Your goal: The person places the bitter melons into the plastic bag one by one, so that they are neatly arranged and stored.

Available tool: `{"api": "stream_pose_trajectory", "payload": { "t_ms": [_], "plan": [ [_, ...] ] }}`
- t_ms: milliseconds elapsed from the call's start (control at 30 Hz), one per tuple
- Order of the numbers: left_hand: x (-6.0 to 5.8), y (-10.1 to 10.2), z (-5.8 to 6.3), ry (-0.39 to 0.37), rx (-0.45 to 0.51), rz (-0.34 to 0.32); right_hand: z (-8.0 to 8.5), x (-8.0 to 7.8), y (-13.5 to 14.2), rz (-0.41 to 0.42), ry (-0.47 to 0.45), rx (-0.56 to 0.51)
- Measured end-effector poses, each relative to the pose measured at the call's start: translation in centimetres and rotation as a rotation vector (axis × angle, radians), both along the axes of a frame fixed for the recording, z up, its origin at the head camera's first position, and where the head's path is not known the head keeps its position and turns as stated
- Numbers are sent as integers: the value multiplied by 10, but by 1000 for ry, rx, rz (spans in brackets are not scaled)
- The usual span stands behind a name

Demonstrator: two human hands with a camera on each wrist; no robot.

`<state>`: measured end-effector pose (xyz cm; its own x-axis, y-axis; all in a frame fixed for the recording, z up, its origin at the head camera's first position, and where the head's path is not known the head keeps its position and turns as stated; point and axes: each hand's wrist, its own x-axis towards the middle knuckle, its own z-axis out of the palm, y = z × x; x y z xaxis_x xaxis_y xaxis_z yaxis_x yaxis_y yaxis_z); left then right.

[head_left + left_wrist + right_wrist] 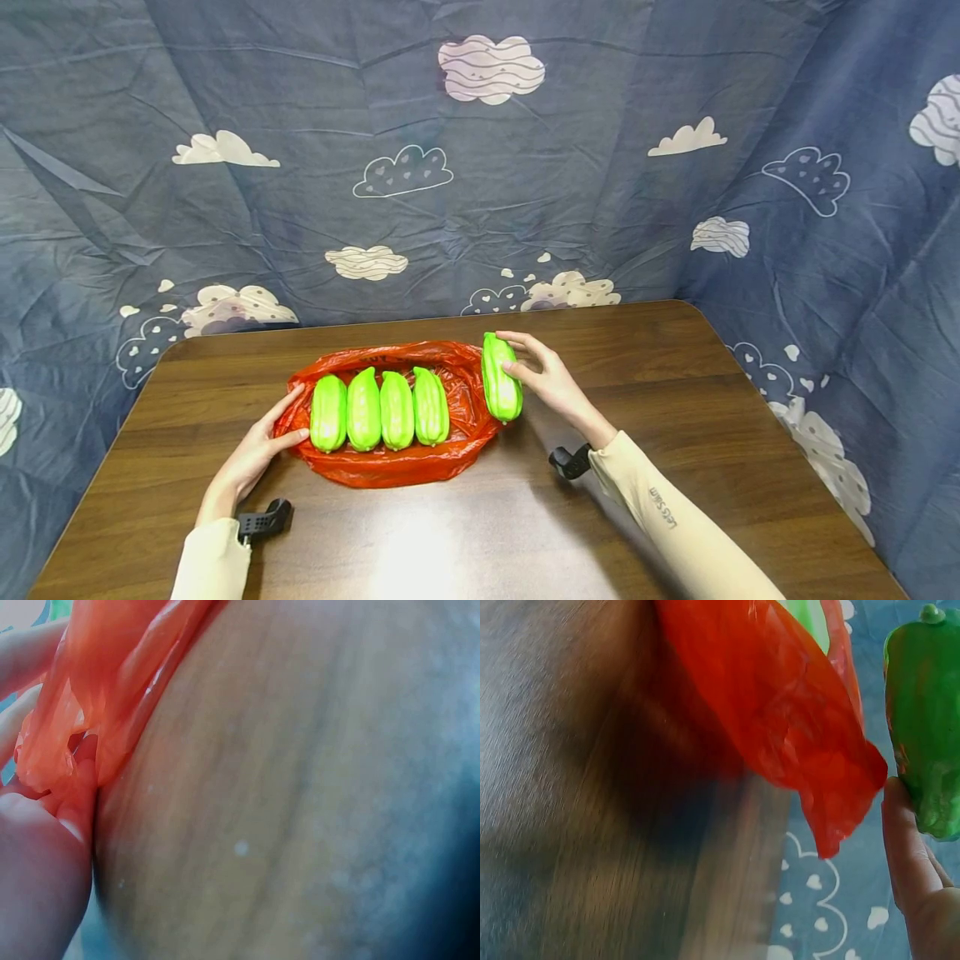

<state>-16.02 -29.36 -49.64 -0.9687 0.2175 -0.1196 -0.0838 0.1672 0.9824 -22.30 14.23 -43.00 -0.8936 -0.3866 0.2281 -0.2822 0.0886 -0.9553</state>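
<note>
A red plastic bag (405,475) lies spread open on the table, with several long green ribbed vegetables (363,412) side by side in it. At its left end my left hand (251,454) pinches the bag's edge between thumb and fingers; the left wrist view shows the crumpled red plastic (112,697) in that grasp. My right hand (551,379) grips another green ribbed vegetable (501,383), upright at the bag's right end. In the right wrist view this vegetable (930,712) has a small knob at its tip, and the thumb (904,840) presses its side.
The brown wooden table (675,400) has a rounded far right corner. A blue cloth with cloud prints (480,208) hangs behind it and along the right side. Each wrist carries a black camera mount (266,521).
</note>
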Motion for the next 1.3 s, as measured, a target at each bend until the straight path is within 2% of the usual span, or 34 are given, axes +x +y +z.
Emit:
{"api": "stream_pose_trajectory", "payload": {
  "t_ms": [100,433,700,1067,1300],
  "plan": [
    [0,0,0,3,-1,-2,-1,-1,-5,2,21,5],
    [0,0,0,3,5,4,-1,1,-20,8,5,28],
    [0,1,-2,13,14,3,-7,-1,-29,88,5,-3],
    [0,0,-1,6,7,5,-13,-1,-35,55,48,60],
    [1,0,0,-3,3,7,-15,1,-40,61,22,73]
  ]
}}
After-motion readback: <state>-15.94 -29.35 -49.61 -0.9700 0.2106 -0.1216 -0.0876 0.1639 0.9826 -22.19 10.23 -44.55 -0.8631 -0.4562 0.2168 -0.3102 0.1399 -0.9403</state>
